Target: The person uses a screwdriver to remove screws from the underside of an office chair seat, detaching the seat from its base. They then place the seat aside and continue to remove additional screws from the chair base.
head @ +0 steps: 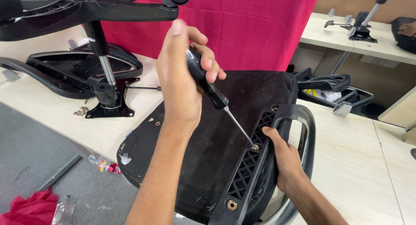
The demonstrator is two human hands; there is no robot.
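Note:
An upturned black chair seat (203,151) lies on the light wooden table (355,164). A black armrest (305,121) with a lattice bracket (249,164) rests against the seat's right edge. My left hand (182,73) grips a black-handled screwdriver (201,73). Its thin shaft slants down to the right, and the tip sits on a brass screw (255,146) in the bracket. My right hand (284,158) clasps the armrest just beside that screw. Another brass screw (232,204) shows lower down the bracket.
A chair base with gas cylinder (106,90) stands at left, over black seat frames (65,69) and loose screws (81,111). A red cloth (242,25) hangs behind. More armrest parts (329,84) lie at right. Another person's hand (407,29) shows top right.

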